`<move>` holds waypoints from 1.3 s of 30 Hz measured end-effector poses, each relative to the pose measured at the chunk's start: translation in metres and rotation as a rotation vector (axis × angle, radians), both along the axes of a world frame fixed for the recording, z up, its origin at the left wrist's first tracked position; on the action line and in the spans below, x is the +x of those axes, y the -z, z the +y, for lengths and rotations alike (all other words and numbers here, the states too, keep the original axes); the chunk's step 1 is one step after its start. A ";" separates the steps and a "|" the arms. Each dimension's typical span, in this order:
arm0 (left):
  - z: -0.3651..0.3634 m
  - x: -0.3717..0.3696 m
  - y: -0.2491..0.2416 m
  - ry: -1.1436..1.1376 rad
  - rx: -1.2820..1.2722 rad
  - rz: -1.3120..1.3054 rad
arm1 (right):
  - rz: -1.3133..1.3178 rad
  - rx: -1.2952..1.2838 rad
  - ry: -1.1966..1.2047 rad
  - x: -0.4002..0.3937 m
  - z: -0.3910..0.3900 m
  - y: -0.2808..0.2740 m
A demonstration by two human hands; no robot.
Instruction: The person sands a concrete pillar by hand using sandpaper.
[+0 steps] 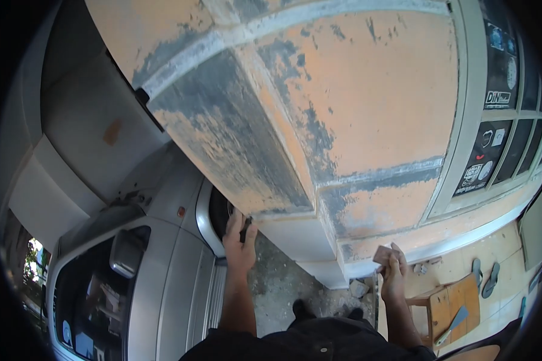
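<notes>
My left hand [241, 242] is closed around a small black-handled tool [246, 229] near the lower left corner of the wall; its working end is hidden. Between the fingers and thumb of my right hand [394, 275] is a flat brownish square, which looks like folded sandpaper [382, 255]. That hand is in front of the low part of the wall, apart from it as far as I can tell. The wall [379, 90] has peach paint with rough grey patches and whitish bands, and its lower edge [295, 234] is white.
A silver vehicle [168, 253] stands close on the left. To the right, a wooden stool [457, 301] carries a putty knife [454, 322]. Sandals [491, 280] lie on the tiles beyond it. Rubble [359, 289] lies at the wall's foot, and a stickered window [485, 156] is upper right.
</notes>
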State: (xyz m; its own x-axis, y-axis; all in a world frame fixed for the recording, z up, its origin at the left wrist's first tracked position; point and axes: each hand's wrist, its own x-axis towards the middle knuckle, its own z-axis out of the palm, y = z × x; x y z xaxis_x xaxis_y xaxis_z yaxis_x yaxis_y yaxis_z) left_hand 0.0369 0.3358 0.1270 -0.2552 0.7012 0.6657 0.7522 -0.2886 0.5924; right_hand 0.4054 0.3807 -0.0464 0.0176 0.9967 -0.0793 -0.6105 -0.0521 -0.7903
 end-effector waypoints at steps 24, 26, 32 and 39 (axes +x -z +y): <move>-0.270 0.077 0.141 0.508 -0.727 -0.549 | -0.119 0.264 -0.877 -0.086 -0.255 -0.022; -0.308 0.063 0.163 0.443 -0.798 -0.756 | -0.157 0.225 -0.915 -0.101 -0.285 0.001; -0.402 0.058 0.171 0.235 -0.711 -0.793 | -0.347 0.201 -1.192 -0.145 -0.357 0.054; -0.467 0.032 0.162 0.044 -0.617 -0.418 | -0.377 0.224 -1.225 -0.184 -0.402 0.053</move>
State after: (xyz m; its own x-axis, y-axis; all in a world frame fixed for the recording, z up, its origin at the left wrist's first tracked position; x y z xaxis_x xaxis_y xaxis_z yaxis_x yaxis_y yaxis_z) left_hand 0.0690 -0.1308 -0.0352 -0.3637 0.9315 0.0014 0.4238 0.1642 0.8908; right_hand 0.2218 -0.0213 -0.0991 -0.9232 0.3710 -0.0998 0.0003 -0.2591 -0.9659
